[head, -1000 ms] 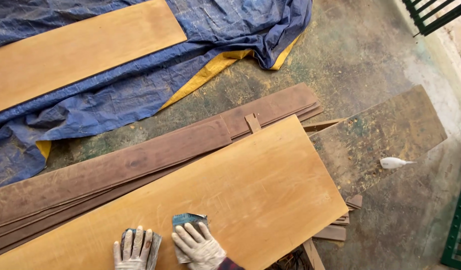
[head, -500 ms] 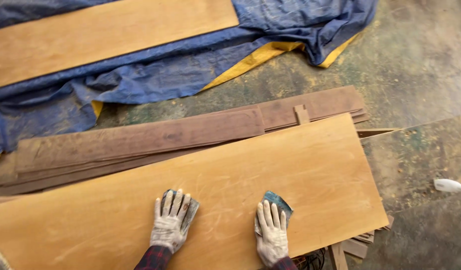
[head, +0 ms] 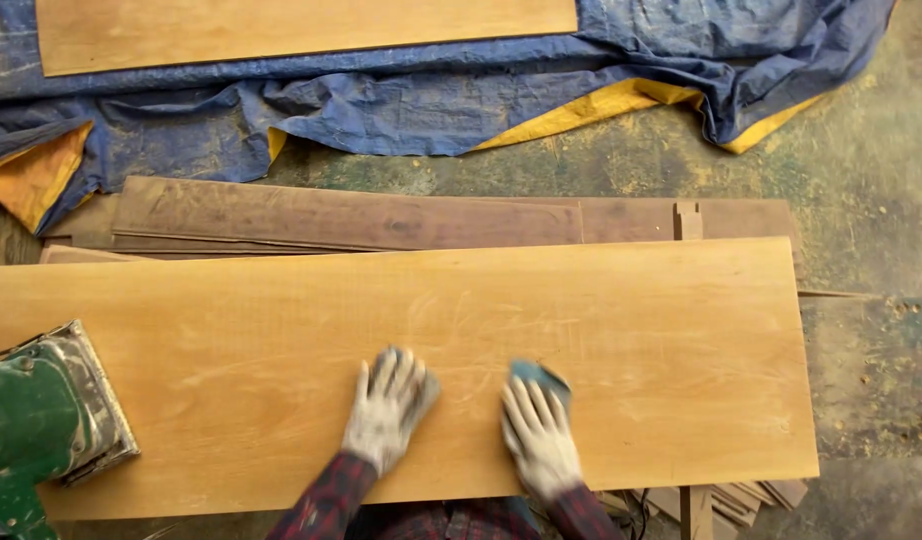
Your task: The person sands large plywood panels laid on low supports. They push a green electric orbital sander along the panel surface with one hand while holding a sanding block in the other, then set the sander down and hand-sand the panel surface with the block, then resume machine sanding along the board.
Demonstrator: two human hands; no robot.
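Note:
A long light wooden board [head: 621, 330] lies flat in front of me. My left hand [head: 386, 410], in a worn white work glove, rests flat on the board with fingers spread and holds nothing. My right hand [head: 537, 435], also gloved, presses a small blue piece of sandpaper [head: 539, 378] against the board just right of the left hand. Faint pale scratch marks [head: 471, 320] show on the wood above my hands. Plaid sleeves cover both wrists.
A green electric sander [head: 41, 420] sits on the board's left end. Dark brown planks [head: 381, 220] lie stacked behind the board. A crumpled blue and yellow tarp [head: 431, 100] covers the floor beyond, with another light board [head: 281, 30] on it. Wood scraps [head: 721, 495] lie under the board's right end.
The view has swung left and squared up to the board, bringing the green sander into sight. Both hands stay on the board, with the sandpaper under the right hand.

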